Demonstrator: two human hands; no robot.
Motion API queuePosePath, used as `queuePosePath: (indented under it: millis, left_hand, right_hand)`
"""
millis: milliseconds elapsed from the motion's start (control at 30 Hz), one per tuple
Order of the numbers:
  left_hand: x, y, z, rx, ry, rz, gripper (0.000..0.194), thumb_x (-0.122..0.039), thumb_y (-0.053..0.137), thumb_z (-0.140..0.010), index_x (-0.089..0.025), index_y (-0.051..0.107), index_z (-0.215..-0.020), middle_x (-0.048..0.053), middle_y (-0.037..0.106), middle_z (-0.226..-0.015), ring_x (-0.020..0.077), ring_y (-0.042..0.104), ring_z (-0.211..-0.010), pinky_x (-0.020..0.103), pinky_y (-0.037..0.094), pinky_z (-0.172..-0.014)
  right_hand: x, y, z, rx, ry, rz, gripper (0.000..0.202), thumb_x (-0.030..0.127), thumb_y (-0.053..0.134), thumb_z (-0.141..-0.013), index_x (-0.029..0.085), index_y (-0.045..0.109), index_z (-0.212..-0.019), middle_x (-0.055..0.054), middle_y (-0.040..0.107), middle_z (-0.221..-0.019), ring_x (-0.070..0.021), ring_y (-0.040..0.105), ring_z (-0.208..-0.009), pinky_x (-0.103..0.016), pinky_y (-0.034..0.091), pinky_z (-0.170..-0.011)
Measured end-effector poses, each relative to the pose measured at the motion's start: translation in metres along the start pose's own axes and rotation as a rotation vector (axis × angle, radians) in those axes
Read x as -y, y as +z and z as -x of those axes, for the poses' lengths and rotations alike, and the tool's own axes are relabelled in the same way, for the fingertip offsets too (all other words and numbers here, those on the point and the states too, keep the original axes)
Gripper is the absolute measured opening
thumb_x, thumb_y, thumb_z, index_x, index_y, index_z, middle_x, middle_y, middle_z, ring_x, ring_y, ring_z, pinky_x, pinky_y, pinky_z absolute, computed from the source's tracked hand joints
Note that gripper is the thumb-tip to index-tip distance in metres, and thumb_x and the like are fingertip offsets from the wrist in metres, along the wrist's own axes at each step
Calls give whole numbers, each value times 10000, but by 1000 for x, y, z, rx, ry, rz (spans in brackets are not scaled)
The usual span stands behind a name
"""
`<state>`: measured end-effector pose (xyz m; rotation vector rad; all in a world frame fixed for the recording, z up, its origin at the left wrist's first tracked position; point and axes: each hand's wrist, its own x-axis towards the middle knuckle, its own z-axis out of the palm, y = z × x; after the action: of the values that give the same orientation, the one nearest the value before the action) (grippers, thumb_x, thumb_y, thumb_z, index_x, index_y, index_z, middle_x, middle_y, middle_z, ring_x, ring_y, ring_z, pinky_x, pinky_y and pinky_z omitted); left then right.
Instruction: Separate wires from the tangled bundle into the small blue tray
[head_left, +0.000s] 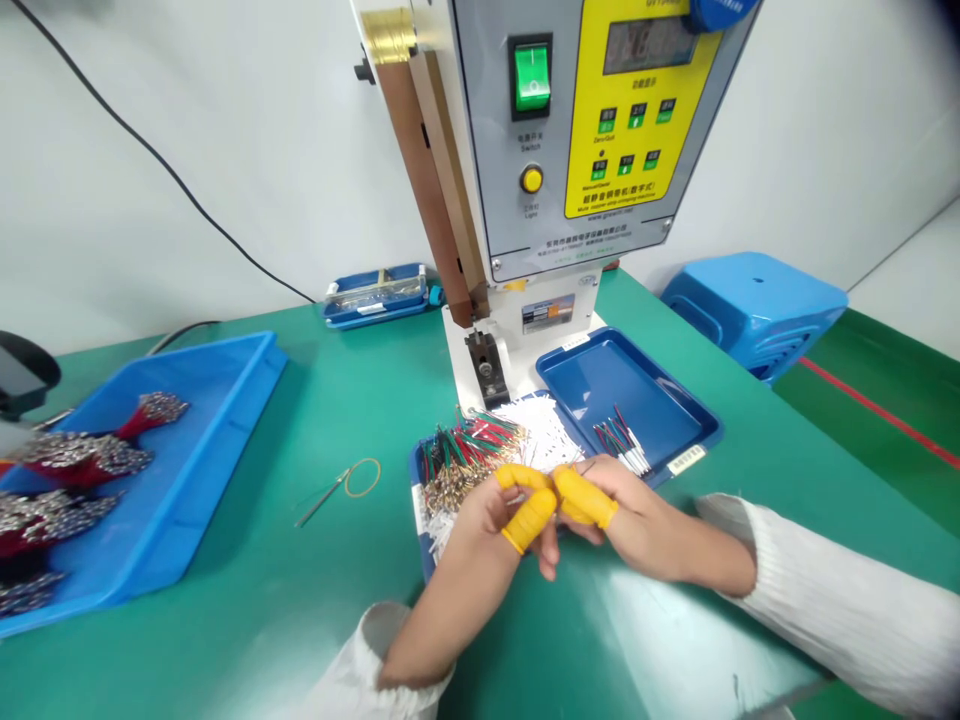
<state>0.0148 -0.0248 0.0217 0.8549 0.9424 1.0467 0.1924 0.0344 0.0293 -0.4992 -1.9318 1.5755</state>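
Observation:
My left hand point(499, 525) and my right hand point(622, 515) meet over the front of a blue parts tray point(418, 500), thumbs and index fingers in yellow finger cots and pinched together. What they hold is almost wholly covered; only a thin dark end shows by the right fingers. In the tray just beyond lie short red, green and black wires point(480, 440) with brass-coloured terminals point(457, 488), and a heap of small white sleeves point(551, 432). To the right, a second blue tray point(637, 385) carries a few wires with white sleeves point(626, 445).
A crimping machine point(517, 225) stands behind the trays, its die point(487, 370) low in front. On the left is a large blue bin point(217, 450) with wire bundles. A thin metal tool point(322, 500) and yellow ring point(363, 478) lie between. A blue stool point(757, 290) stands right.

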Motion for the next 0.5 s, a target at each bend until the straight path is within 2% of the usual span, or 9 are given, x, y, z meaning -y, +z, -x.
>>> queuePosePath:
  millis: [133, 233, 300, 367, 500]
  left_hand:
    - [-1, -2, 5, 131, -97, -39, 433, -573, 603, -969, -162, 632, -836, 50, 633, -717, 147, 624, -558, 269, 516, -542]
    - [-3, -1, 9, 184, -116, -83, 463, -589, 546, -988, -173, 606, -795, 33, 594, -661, 145, 592, -517, 265, 479, -513]
    - [-4, -1, 10, 174, -83, -160, 473, -586, 535, -992, -182, 573, -749, 5, 548, -595, 120, 514, -468, 247, 406, -494]
    - [-3, -2, 11, 117, 5, -254, 496, -576, 542, -992, -185, 531, -687, -23, 480, -552, 94, 405, -458, 240, 321, -501]
    - [3, -5, 12, 52, 136, -359, 533, -572, 578, -972, -191, 447, -623, -33, 408, -576, 105, 310, -537, 259, 246, -538]
  right_hand:
    - [-5, -1, 0, -79, -60, 100, 406, 292, 441, -991, 210, 450, -593, 18, 532, -571, -122, 477, -550, -258, 396, -582]
    - [-11, -2, 1, -96, -77, 157, 354, 242, 461, -907, 213, 382, -562, 36, 427, -524, -112, 397, -511, -265, 321, -541]
    - [-13, -2, 3, -96, -77, 188, 358, 248, 465, -880, 215, 322, -553, 43, 347, -510, -106, 339, -492, -279, 273, -531]
    - [-12, -1, 4, -88, -58, 187, 383, 275, 456, -890, 217, 289, -550, 43, 304, -509, -104, 302, -488, -292, 242, -527]
    - [-7, 4, 7, -77, -7, 36, 476, 388, 426, -957, 218, 292, -533, 36, 280, -492, -105, 278, -481, -295, 227, -500]
